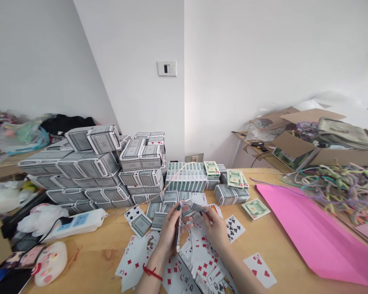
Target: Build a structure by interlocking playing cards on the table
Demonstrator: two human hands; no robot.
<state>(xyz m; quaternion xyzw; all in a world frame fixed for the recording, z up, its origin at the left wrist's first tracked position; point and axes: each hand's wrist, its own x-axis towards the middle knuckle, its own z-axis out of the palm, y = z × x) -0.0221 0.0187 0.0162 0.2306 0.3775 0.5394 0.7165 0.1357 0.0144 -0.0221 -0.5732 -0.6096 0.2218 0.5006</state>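
Observation:
My left hand (171, 226), with a red string bracelet on its wrist, is curled round playing cards held on edge. My right hand (215, 228) pinches playing cards (197, 207) close to the left fingertips. Fingers partly hide what both hands hold, so I cannot tell how many cards are there. Face-up cards (205, 267) lie spread beneath my wrists, mostly red suits. Face-down cards (141, 224) with grey patterned backs lie just left of my hands. A five of hearts (260, 270) and a club card (234, 228) rest to the right.
Wrapped card bundles (88, 167) are piled high at back left. Behind my hands stands a block of card boxes (186, 176); a green card box (255, 209) lies nearer. Pink paper (319, 241) and tangled fuzzy strands (340, 188) cover the right. A power strip (76, 223) lies left.

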